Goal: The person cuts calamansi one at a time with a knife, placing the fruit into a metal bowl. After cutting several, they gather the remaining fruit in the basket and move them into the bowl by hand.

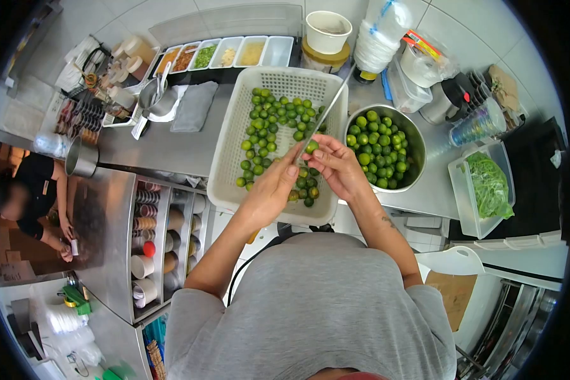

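Observation:
My left hand (275, 187) is closed around the handle end of a long knife (329, 107), whose blade points up and away to the right. In the fingers of my right hand (337, 166) is a small green lime (312, 147), close against the knife. Both hands are above a white perforated basket (218, 164) with many loose limes (263, 130) spread over its bottom. To the right of the basket stands a round steel bowl (422, 152) heaped with limes (379, 149). My left palm and the knife handle are mostly hidden.
Behind the basket is a row of white trays (278, 50) with chopped ingredients. A white tub (328, 31), a steel pot (82, 157) and a clear bin of leafy greens (487, 183) stand around. At far left, another person (38, 196) works at a counter.

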Demonstrator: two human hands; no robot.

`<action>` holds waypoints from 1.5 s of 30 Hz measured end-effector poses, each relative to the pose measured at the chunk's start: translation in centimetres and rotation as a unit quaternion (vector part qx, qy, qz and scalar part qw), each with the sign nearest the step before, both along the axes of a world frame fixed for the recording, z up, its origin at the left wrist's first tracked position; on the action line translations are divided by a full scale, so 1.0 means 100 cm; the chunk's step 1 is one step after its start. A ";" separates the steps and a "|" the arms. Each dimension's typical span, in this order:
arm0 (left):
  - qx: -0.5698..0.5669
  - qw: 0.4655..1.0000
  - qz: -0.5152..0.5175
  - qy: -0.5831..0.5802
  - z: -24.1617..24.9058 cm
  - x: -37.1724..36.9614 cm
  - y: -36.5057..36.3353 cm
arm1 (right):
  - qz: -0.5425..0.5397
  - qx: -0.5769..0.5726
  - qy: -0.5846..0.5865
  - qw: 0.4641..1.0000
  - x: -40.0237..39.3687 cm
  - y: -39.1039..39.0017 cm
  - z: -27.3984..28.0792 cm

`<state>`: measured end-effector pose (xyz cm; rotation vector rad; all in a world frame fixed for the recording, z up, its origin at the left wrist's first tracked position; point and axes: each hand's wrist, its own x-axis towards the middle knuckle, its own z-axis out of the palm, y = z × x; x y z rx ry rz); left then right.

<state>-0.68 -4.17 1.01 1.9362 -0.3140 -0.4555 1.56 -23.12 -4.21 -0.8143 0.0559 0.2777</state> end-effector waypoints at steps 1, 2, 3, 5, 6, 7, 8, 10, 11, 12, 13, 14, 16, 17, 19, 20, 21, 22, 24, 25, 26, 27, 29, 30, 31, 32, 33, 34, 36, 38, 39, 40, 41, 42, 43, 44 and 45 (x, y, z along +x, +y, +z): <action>0.014 1.000 -0.009 -0.007 0.001 -0.003 0.000 | -0.012 -0.004 -0.004 1.000 0.000 0.001 -0.003; 0.028 0.999 -0.017 -0.014 0.003 -0.006 0.001 | -0.024 -0.008 -0.008 1.000 0.000 0.003 -0.008; 0.052 0.998 -0.024 -0.035 0.003 -0.009 0.001 | -0.036 -0.013 -0.011 0.999 0.000 0.004 -0.011; 0.079 0.993 -0.027 -0.086 -0.001 -0.015 0.001 | -0.055 -0.046 -0.028 0.997 -0.001 0.007 -0.011; 0.082 0.989 -0.023 -0.117 -0.008 -0.017 0.002 | -0.064 -0.062 -0.036 0.995 -0.001 0.008 -0.010; 0.085 0.985 -0.018 -0.148 -0.011 -0.018 0.002 | -0.062 -0.070 -0.041 0.995 -0.002 0.008 -0.010; 0.081 0.990 -0.014 -0.115 -0.009 -0.019 0.002 | -0.059 -0.078 -0.045 0.994 -0.003 0.009 -0.009; 0.074 0.996 -0.004 -0.049 0.000 -0.020 0.001 | -0.056 -0.103 -0.055 0.992 -0.004 0.011 -0.008; 0.099 0.995 -0.005 -0.031 0.006 -0.020 -0.001 | -0.057 -0.119 -0.062 0.989 -0.004 0.011 -0.007; 0.124 0.992 -0.007 -0.014 0.012 -0.018 -0.004 | -0.058 -0.136 -0.069 0.987 -0.005 0.012 -0.006; 0.148 0.989 -0.009 0.004 0.015 -0.017 -0.007 | -0.064 -0.144 -0.074 0.985 -0.008 0.014 -0.005; 0.137 0.990 0.001 -0.023 0.012 -0.016 -0.008 | -0.070 -0.153 -0.079 0.983 -0.010 0.017 -0.004; 0.115 0.990 0.019 -0.076 0.001 -0.013 -0.012 | -0.070 -0.166 -0.092 0.979 -0.012 0.016 -0.004; 0.091 0.991 0.021 -0.093 -0.003 -0.011 -0.014 | -0.064 -0.170 -0.100 0.978 -0.011 0.012 -0.006; 0.045 0.991 0.025 -0.125 -0.010 -0.005 -0.017 | -0.060 -0.184 -0.105 0.975 -0.012 0.009 -0.007; 0.037 0.992 0.020 -0.122 -0.012 -0.001 -0.019 | -0.063 -0.194 -0.102 0.974 -0.013 0.008 -0.002; 0.029 0.993 0.014 -0.118 -0.012 0.004 -0.020 | -0.065 -0.204 -0.097 0.972 -0.014 0.006 0.003; -0.007 0.997 -0.004 -0.072 -0.010 0.008 -0.019 | -0.067 -0.228 -0.093 0.967 -0.015 0.002 0.011; -0.099 0.992 -0.043 0.066 0.007 0.014 -0.010 | -0.069 -0.276 -0.084 0.955 -0.014 -0.012 0.031; -0.156 0.973 -0.067 0.156 0.018 0.015 -0.005 | -0.091 -0.378 -0.114 0.914 -0.013 -0.021 0.042; -0.194 0.966 -0.042 0.166 0.021 0.011 -0.004 | -0.112 -0.474 -0.142 0.862 -0.012 -0.032 0.052; -0.208 0.961 -0.038 0.177 0.019 0.013 0.002 | -0.130 -0.565 -0.169 0.797 -0.012 -0.041 0.056; -0.236 0.952 -0.028 0.195 0.009 0.018 0.016 | -0.201 -0.738 -0.279 0.581 -0.012 -0.052 0.055; -0.228 0.953 -0.006 0.200 0.001 0.017 0.018 | -0.231 -0.799 -0.325 0.451 -0.011 -0.054 0.055; -0.219 0.954 0.016 0.205 -0.008 0.016 0.021 | -0.185 -0.768 -0.354 0.500 -0.008 -0.048 0.053; -0.211 0.954 0.036 0.210 -0.015 0.014 0.023 | -0.137 -0.733 -0.381 0.546 -0.003 -0.035 0.048; -0.220 0.952 0.048 0.207 -0.019 0.013 0.023 | -0.088 -0.694 -0.404 0.589 0.003 -0.020 0.042; -0.229 0.950 0.059 0.205 -0.022 0.009 0.021 | -0.015 -0.697 -0.376 0.610 0.014 -0.004 0.033; -0.245 0.950 0.076 0.181 -0.022 0.004 0.017 | 0.074 -0.734 -0.332 0.587 0.046 0.029 0.009; -0.259 0.953 0.086 0.130 -0.016 0.003 0.015 | 0.085 -0.799 -0.320 0.502 0.072 0.044 -0.020; -0.262 0.954 0.081 0.121 -0.016 0.003 0.015 | 0.082 -0.825 -0.322 0.458 0.081 0.048 -0.037; -0.264 0.955 0.076 0.112 -0.017 0.003 0.017 | 0.079 -0.848 -0.322 0.414 0.086 0.052 -0.046; -0.265 0.956 0.070 0.103 -0.018 0.003 0.019 | 0.095 -0.849 -0.322 0.408 0.085 0.054 -0.048; -0.254 0.960 0.066 0.097 -0.019 0.004 0.023 | 0.112 -0.850 -0.322 0.402 0.082 0.055 -0.050; -0.245 0.963 0.063 0.093 -0.021 0.004 0.026 | 0.133 -0.850 -0.323 0.394 0.080 0.054 -0.053; -0.239 0.965 0.063 0.089 -0.024 0.002 0.027 | 0.139 -0.807 -0.302 0.488 0.079 0.052 -0.049; -0.223 0.968 0.071 0.094 -0.026 0.000 0.030 | 0.145 -0.756 -0.278 0.575 0.080 0.049 -0.044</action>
